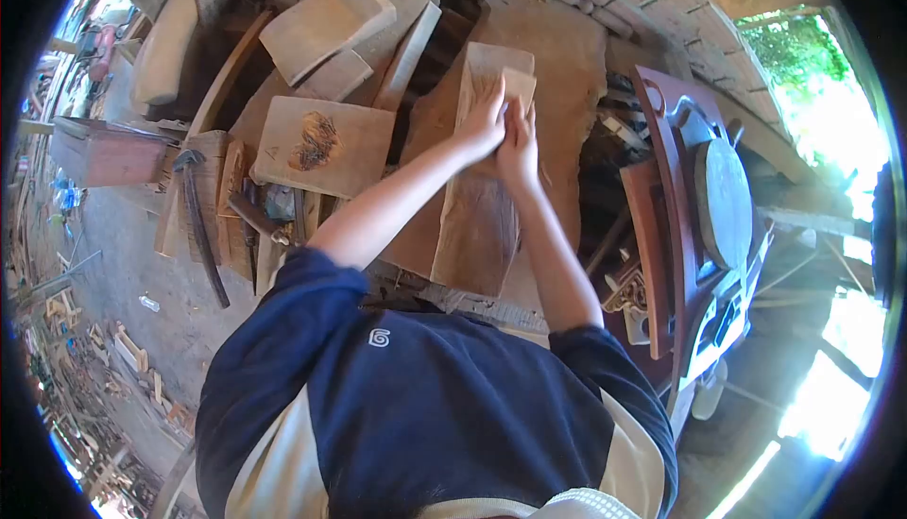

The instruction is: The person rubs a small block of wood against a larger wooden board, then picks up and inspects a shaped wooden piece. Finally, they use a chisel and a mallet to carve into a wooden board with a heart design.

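Note:
My left hand [485, 125] and my right hand [517, 144] are close together, touching, with both arms stretched forward. Their fingers are closed at the near end of a small pale wooden block [519, 86]. That block rests on a long, thick wooden plank [475, 226], which lies lengthwise away from me. The fingers and the underside of the block are partly hidden, so the exact grip is hard to see. Beneath the plank is a broad wooden slab [557, 75] with an uneven edge.
On the left are a board with a dark carved patch [326, 148], a hammer [197, 226] and a wooden box [113, 153]. More wood blocks [329, 23] are piled at the back. Dark wooden furniture parts with a round disc [724, 203] stand at right. Scraps litter the floor.

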### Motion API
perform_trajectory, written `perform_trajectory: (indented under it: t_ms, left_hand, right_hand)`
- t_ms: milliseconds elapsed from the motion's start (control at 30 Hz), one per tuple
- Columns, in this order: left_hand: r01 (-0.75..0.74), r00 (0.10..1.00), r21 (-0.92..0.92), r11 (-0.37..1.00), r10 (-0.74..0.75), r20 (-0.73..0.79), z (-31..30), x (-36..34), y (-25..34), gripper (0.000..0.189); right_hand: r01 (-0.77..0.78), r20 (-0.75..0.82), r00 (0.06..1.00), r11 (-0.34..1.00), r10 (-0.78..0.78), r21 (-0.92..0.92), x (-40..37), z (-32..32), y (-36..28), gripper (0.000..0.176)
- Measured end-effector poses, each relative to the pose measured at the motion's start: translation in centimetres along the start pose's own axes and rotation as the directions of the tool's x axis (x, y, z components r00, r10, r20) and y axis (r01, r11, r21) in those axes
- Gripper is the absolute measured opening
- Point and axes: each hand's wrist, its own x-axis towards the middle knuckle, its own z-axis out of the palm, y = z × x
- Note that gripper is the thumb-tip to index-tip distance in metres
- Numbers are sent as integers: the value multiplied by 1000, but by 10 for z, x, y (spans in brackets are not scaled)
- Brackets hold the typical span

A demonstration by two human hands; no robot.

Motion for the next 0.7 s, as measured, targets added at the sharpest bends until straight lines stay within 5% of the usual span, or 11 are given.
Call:
perform_trajectory:
  t_ms: [67, 100, 200, 333, 467, 533, 567, 700]
  left_hand:
    - [-180, 983, 13, 984, 180, -41, 6, -86, 13, 59]
    - [-98, 995, -106, 990, 100, 16, -3, -132, 40, 61]
    - [-40, 999, -77, 996, 43, 29, -3, -243, 59, 68]
    - [-30, 999, -95, 995, 34, 40, 3, -268, 53, 68]
    - [-8, 1000, -153, 988, 8, 1, -2, -162, 43, 63]
    - [-174, 984, -127, 977, 168, -61, 3, -76, 14, 58]
    - [-33, 999, -287, 957, 40, 20, -2, -34, 14, 58]
    - [42, 994, -91, 995, -51, -97, 4, 98, -17, 58]
  right_hand:
    - [70, -14, 997, 996, -70, -53, -86, -9, -28, 48]
    - [103, -9, 995, 992, -104, -78, -128, -14, -45, 49]
    - [121, 131, 986, 979, -100, -167, -231, -29, -60, 51]
    - [68, 107, 992, 997, -63, -45, -244, -28, -69, 54]
    - [80, 66, 995, 992, -74, -98, -148, -16, -36, 55]
    - [58, -30, 998, 995, -61, -78, -69, -5, -21, 52]
    - [48, -78, 996, 998, -51, -41, -29, -1, -18, 50]
    - [-61, -81, 995, 998, 63, 29, 99, 5, -3, 44]
